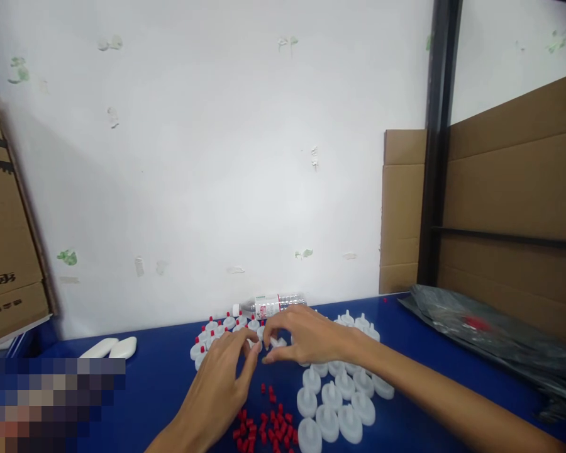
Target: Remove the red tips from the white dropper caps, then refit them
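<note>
My left hand (224, 371) is bent into a loose pinch, thumb and forefinger close together; a bit of white shows at its fingertips, but I cannot make out what it holds. Facing it, my right hand (306, 336) is curled around a tilted white nozzle cap (278, 342), partly hidden by the fingers. Behind my left hand stand several white nozzle caps with red tips (210, 325). Loose small red tips (276, 428) lie scattered on the blue table between my forearms. White nozzle caps without red tips (331, 395) stand grouped below and behind my right forearm.
A clear plastic bottle (268, 306) lies on its side against the white wall. Two white oval pieces (122, 347) rest at the left. A dark plastic bag (481, 333) lies at the right, beside cardboard (514, 182) and a black post (436, 145). A carton (9, 251) stands far left.
</note>
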The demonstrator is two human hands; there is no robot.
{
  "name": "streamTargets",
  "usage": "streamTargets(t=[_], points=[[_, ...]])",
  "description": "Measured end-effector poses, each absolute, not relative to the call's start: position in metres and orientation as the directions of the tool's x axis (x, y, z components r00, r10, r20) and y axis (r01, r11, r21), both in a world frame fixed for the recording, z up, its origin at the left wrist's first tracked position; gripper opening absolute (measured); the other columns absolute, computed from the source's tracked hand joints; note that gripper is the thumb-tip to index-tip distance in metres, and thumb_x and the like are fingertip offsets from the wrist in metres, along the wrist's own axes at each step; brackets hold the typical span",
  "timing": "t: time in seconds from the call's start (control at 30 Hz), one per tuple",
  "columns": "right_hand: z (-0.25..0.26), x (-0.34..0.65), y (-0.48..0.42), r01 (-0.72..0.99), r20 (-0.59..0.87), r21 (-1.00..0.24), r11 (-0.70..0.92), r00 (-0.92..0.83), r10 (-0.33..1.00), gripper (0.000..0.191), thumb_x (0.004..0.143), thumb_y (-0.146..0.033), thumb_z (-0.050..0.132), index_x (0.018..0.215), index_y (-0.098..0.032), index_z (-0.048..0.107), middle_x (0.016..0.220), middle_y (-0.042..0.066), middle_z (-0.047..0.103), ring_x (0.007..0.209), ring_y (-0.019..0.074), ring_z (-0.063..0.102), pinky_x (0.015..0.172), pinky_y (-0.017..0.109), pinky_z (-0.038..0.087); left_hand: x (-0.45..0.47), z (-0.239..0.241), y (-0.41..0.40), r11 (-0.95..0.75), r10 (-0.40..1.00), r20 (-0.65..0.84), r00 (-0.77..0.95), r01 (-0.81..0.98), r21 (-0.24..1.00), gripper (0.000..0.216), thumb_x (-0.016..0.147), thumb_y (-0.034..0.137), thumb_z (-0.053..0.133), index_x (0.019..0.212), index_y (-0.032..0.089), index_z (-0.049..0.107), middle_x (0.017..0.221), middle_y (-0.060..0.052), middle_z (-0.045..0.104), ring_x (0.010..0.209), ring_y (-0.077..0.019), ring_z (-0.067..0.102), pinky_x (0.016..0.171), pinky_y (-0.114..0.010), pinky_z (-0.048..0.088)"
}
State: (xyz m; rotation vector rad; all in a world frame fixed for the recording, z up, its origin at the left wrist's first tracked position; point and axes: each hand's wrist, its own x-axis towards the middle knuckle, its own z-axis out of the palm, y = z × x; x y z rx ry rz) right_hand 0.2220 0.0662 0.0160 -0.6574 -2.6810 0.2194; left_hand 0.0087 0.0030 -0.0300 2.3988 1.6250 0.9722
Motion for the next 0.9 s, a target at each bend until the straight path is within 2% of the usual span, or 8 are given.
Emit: streamTargets(t=[0.17, 0.3, 0.4, 0.5, 0.63, 0.73, 0.8, 0.9], points=[[0.031, 0.219, 0.045, 0.310, 0.277, -0.355, 0.882, -0.866, 0.416, 0.032, 0.089, -0.032, 0.077, 0.108, -0.023, 0.053, 0.090, -0.001, 0.069, 0.072, 0.0152, 0.058, 0.063, 0.026, 0.038, 0.010, -0.034, 0.000, -0.498, 0.830, 0.472, 0.295, 0.774, 0.391, 0.032, 0.107, 0.048, 0.037, 0.102, 0.025, 0.060, 0.098, -0.006, 0.068, 0.093, -0.0283, 0.059, 0.083, -0.042, 0.045], [0.034, 0.220, 0.042, 0.243, 0.276, -0.523, 0.817, -0.859, 0.432, 0.038, 0.088, -0.030, 0.076, 0.106, -0.025, 0.044, 0.092, -0.001, 0.071, 0.080, 0.0167, 0.062, 0.067, 0.027, 0.041, 0.008, -0.030, 0.002, -0.533, 0.791, 0.509, 0.340, 0.791, 0.301, 0.028, 0.104, 0.044, 0.042, 0.104, 0.024, 0.062, 0.095, -0.006, 0.068, 0.089, -0.0291, 0.057, 0.081, -0.041, 0.043], [0.033, 0.220, 0.044, 0.258, 0.266, -0.553, 0.792, -0.846, 0.461, 0.034, 0.089, -0.032, 0.076, 0.103, -0.025, 0.046, 0.090, -0.002, 0.071, 0.081, 0.0174, 0.064, 0.068, 0.027, 0.042, 0.010, -0.026, 0.001, -0.557, 0.777, 0.510, 0.370, 0.782, 0.280, 0.036, 0.106, 0.038, 0.032, 0.092, 0.024, 0.062, 0.091, -0.006, 0.069, 0.083, -0.0270, 0.056, 0.081, -0.040, 0.040], [0.030, 0.220, 0.048, 0.272, 0.253, -0.493, 0.826, -0.864, 0.436, 0.027, 0.090, -0.029, 0.074, 0.097, -0.024, 0.049, 0.085, -0.003, 0.070, 0.072, 0.0144, 0.061, 0.062, 0.025, 0.040, 0.014, -0.025, -0.002, -0.543, 0.822, 0.453, 0.345, 0.713, 0.443, 0.047, 0.108, 0.043, 0.025, 0.080, 0.023, 0.058, 0.079, -0.003, 0.064, 0.078, -0.0233, 0.054, 0.077, -0.035, 0.039], [0.029, 0.229, 0.061, 0.353, 0.260, -0.232, 0.907, -0.876, 0.407, 0.018, 0.089, -0.013, 0.070, 0.086, -0.023, 0.055, 0.075, -0.005, 0.067, 0.064, 0.0118, 0.057, 0.060, 0.024, 0.035, 0.015, -0.028, 0.000, -0.411, 0.907, 0.356, 0.224, 0.649, 0.640, 0.055, 0.105, 0.058, 0.019, 0.068, 0.024, 0.039, 0.061, 0.004, 0.040, 0.058, -0.0169, 0.041, 0.057, -0.028, 0.035], [0.033, 0.250, 0.081, 0.463, 0.297, -0.181, 0.868, -0.815, 0.497, 0.014, 0.091, -0.016, 0.071, 0.095, -0.023, 0.060, 0.082, -0.003, 0.072, 0.069, 0.0139, 0.061, 0.063, 0.025, 0.036, 0.012, -0.027, 0.003, -0.390, 0.912, 0.366, 0.187, 0.676, 0.625, 0.053, 0.105, 0.059, 0.016, 0.067, 0.025, 0.030, 0.062, 0.005, 0.035, 0.058, -0.0160, 0.037, 0.056, -0.028, 0.031], [0.035, 0.267, 0.098, 0.561, 0.345, -0.164, 0.811, -0.738, 0.580, 0.021, 0.092, -0.022, 0.073, 0.108, -0.024, 0.061, 0.099, 0.002, 0.074, 0.083, 0.0192, 0.064, 0.068, 0.028, 0.040, 0.011, -0.026, 0.003, -0.397, 0.906, 0.374, 0.198, 0.702, 0.591, 0.051, 0.105, 0.058, 0.023, 0.069, 0.024, 0.035, 0.065, 0.004, 0.041, 0.062, -0.0167, 0.040, 0.060, -0.029, 0.031], [0.031, 0.289, 0.123, 0.676, 0.357, -0.150, 0.722, -0.644, 0.677, 0.022, 0.097, -0.023, 0.067, 0.118, -0.023, 0.061, 0.108, 0.006, 0.073, 0.095, 0.0234, 0.065, 0.077, 0.033, 0.047, 0.013, -0.029, 0.001, -0.416, 0.899, 0.362, 0.247, 0.741, 0.526, 0.042, 0.105, 0.050, 0.033, 0.076, 0.023, 0.046, 0.072, 0.002, 0.053, 0.068, -0.0188, 0.049, 0.066, -0.031, 0.035]])
